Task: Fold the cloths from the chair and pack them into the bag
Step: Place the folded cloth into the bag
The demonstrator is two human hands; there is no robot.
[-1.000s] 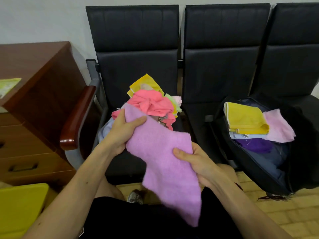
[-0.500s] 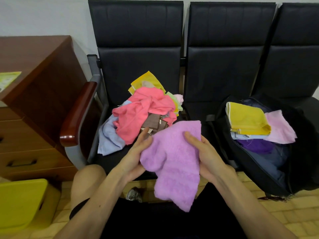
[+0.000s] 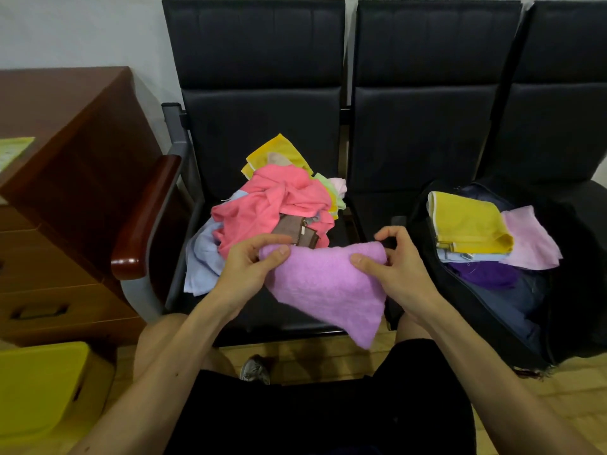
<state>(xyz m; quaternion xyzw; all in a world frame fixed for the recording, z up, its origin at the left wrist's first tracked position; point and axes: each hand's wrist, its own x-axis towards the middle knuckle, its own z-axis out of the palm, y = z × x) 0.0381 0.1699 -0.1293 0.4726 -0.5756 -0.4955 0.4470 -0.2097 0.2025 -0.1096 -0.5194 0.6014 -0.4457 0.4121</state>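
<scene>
Both hands, left (image 3: 249, 267) and right (image 3: 391, 267), pinch the lilac cloth's (image 3: 328, 287) top corners with their fingers, stretching the edge straight for folding.

Centre frame, a bare seat strip (image 3: 374, 208) lies between the cloth pile (image 3: 262, 211) and open bag (image 3: 574, 307); a wooden armrest (image 3: 144, 218) walls the left.
</scene>
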